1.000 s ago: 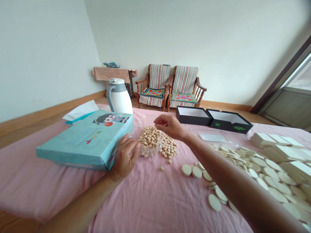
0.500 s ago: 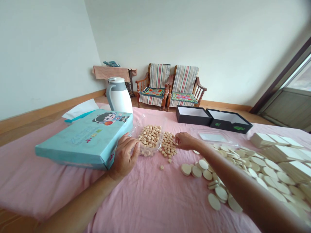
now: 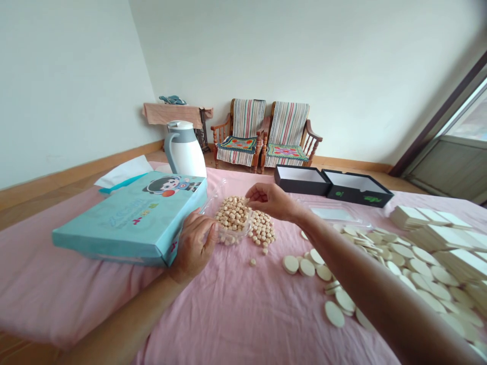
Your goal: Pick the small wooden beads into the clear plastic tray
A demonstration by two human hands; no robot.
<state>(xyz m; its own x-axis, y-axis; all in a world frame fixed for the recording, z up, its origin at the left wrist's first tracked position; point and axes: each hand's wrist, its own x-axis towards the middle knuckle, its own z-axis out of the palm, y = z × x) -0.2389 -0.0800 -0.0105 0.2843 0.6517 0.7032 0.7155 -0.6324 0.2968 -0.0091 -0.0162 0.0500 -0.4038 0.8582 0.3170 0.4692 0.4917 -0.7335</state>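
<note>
A clear plastic container (image 3: 233, 236) full of small round wooden pieces (image 3: 231, 213) stands on the pink cloth. My left hand (image 3: 196, 243) is closed on its near left edge, thumb toward the container; some of its fingers are hidden behind the rim. Over the container's right side, my right hand (image 3: 268, 200) pinches what looks like one small wooden piece, mostly covered by the fingertips. Beside the container, below that hand, lies a loose pile of the same pieces (image 3: 262, 228). A single piece (image 3: 252, 262) sits apart, nearer to me.
A light blue cardboard box (image 3: 129, 218) is left of my left hand, with a white thermos jug (image 3: 185, 152) behind. To the right are wooden discs (image 3: 399, 261), stacked pale squares (image 3: 452, 238), a clear plastic lid (image 3: 338, 214) and two black trays (image 3: 357, 190). Two armchairs (image 3: 287, 137) stand beyond.
My right hand has moved left from the far side of the loose pile to above the container's right edge. My left hand has stayed at the container.
</note>
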